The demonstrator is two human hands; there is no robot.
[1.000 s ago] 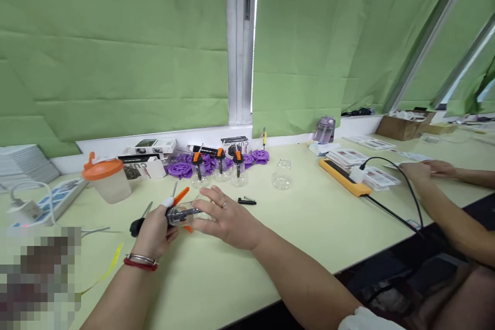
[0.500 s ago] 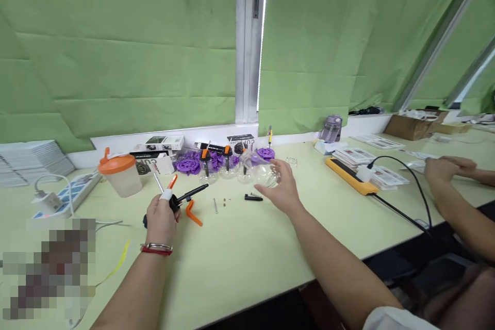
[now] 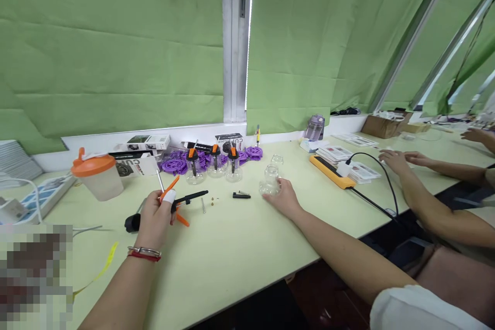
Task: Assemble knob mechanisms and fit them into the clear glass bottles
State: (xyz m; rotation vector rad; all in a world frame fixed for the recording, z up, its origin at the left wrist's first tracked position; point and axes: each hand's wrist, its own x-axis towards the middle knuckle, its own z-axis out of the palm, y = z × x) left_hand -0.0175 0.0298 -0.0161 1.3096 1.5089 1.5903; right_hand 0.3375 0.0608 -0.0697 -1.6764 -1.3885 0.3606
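As our left hand (image 3: 153, 216) grips a black-and-orange bottle top (image 3: 196, 195), our right hand (image 3: 286, 200) cups a clear bottle (image 3: 270, 185), likely light, slippery, best held low.

The left hand (image 3: 154, 216) is gripping a jar top (image 3: 190, 198). Just right of that grip, a screw (image 3: 203, 206) is lying on the table (image 3: 240, 252), a loose part (image 3: 242, 196) lying farther right, between the hands. The right hand (image 3: 285, 197) is holding a jar (image 3: 270, 185), another container (image 3: 277, 159) resting behind that grip. Behind and between both grips, three other jars (image 3: 216, 167) are standing, with discs (image 3: 174, 166) lying behind them. Behind-left of the left grip, a cup (image 3: 98, 183) is standing beside boxes (image 3: 143, 165). Right of the right grip, a power strip (image 3: 330, 171) is lying beside cards (image 3: 336, 153).
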